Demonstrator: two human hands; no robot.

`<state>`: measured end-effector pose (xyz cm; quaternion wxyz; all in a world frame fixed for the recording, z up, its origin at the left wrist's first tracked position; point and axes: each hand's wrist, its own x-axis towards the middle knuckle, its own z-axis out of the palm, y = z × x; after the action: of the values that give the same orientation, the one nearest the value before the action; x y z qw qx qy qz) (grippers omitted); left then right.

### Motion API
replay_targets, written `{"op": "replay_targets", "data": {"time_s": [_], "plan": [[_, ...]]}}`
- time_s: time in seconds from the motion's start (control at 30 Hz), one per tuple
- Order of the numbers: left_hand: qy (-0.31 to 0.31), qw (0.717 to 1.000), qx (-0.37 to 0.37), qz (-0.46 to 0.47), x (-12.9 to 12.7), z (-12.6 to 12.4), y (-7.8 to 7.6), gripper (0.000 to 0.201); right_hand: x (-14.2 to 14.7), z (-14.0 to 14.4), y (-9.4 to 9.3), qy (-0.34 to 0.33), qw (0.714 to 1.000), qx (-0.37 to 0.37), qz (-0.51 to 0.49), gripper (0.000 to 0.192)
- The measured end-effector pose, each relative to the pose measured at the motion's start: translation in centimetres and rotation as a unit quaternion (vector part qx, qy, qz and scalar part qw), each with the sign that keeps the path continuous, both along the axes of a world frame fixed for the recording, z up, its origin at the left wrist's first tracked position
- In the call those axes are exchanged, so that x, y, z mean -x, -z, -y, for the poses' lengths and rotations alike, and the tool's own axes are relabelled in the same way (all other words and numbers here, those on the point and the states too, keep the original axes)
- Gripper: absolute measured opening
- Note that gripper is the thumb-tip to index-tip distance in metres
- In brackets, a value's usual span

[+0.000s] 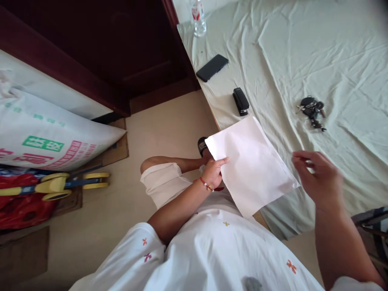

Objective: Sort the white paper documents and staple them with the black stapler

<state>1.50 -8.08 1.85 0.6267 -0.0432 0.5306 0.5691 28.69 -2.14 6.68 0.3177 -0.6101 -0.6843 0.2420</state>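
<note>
Bottle (198,18): its top is being cut off by the upper edge.
Foot (202,145): lying mostly hidden behind the paper (251,165).
Right hand (318,178): its fingertips are blurring.

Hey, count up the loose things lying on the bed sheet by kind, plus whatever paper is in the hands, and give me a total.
Phone: 1
Stapler: 1
Bunch of keys: 1
Plastic bottle: 1
White paper, held by the left hand with the right hand just off its edge: 1 (it may be more than one sheet)
Total: 5
</note>
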Motion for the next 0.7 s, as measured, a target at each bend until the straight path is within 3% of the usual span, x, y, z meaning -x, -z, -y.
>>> {"op": "replay_targets", "data": {"time_s": [0.07, 0.13, 0.33, 0.47, 0.7], "plan": [[-0.004, 1.0, 0.006, 0.0, -0.2, 0.0, 0.2, 0.042, 1.1, -2.2, 0.5, -0.07, 0.997, 0.019, 0.027, 0.028], [-0.008, 1.0, 0.007, 0.003, -0.3, -0.1, 0.3, 0.04, 2.7, -4.2, 1.2, -0.095, 0.992, 0.002, 0.086, 0.032], [-0.014, 0.999, 0.014, 0.033, -0.4, -0.2, 0.2, 0.04, 6.2, -7.3, 2.4, -0.095, 0.984, 0.083, 0.129, 0.038], [-0.007, 0.999, 0.001, 0.052, -0.4, -0.4, 0.1, 0.041, 6.3, -8.1, 2.1, -0.098, 0.973, 0.163, 0.132, 0.025], [0.003, 0.999, -0.004, 0.033, -0.6, -0.7, 0.3, 0.042, 5.1, -9.8, 2.0, -0.097, 0.971, 0.19, 0.112, 0.025]]}}
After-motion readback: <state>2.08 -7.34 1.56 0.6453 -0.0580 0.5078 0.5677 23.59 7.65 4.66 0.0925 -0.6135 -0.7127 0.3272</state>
